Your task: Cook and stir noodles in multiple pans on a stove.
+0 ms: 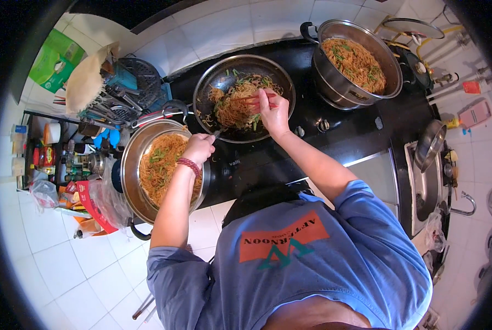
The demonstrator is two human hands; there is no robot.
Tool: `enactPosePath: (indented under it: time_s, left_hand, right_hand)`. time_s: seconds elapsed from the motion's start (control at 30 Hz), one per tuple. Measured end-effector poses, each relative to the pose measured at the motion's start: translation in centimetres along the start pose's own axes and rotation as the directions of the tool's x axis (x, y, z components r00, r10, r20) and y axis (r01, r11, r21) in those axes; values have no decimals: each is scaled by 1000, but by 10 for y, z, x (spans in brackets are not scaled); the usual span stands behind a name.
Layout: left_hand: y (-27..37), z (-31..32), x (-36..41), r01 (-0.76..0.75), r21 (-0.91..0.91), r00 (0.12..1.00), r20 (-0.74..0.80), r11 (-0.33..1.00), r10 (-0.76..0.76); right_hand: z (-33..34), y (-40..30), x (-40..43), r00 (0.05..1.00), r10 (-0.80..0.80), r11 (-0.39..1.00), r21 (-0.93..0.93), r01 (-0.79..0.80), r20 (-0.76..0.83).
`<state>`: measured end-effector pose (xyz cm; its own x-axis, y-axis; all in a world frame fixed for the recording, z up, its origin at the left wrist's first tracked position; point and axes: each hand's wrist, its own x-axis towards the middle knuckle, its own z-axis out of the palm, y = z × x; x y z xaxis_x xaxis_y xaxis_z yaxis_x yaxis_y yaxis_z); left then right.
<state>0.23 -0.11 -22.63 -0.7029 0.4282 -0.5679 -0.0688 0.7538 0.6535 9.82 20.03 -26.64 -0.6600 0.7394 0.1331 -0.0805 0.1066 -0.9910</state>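
Observation:
My right hand [274, 111] grips a pair of red chopsticks [246, 98] whose tips are in the noodles [235, 109] in a dark wok [285, 90]. In my left hand [199, 148] is a utensil [217, 133] with its end inside the wok's near left rim; its working end is hard to make out. Green vegetable pieces are mixed through the noodles. Under my left forearm stands a wide steel pot [125, 177] of browned noodles [159, 165] with greens, partly hidden by the arm.
A steel pot [337, 80] full of noodles stands at the back right of the black stovetop [250, 173]. Utensils and a dark rack [140, 78] crowd the left. Seasoning bottles and plastic bags [114, 198] lie nearer. To the right is a sink [427, 198] with a metal bowl [430, 145].

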Motion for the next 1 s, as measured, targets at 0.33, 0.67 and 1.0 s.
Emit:
enactPosePath:
  time_s: [0.33,0.67,1.0]
  left_hand:
    - [68,-56,-73,-167,-355,983,13,920,183]
    - [123,-96,-119,-353,-373,933,-75,858,351]
    - [117,-89,-114,-282,-414,954,-23,865,300]
  right_hand:
    - [-22,-124,19,938,-346,924,178,339,12]
    - [-36,-213,33,778,-627,769,182,612,35]
    - [-38,-196,38,831,-551,832,124,540,77]
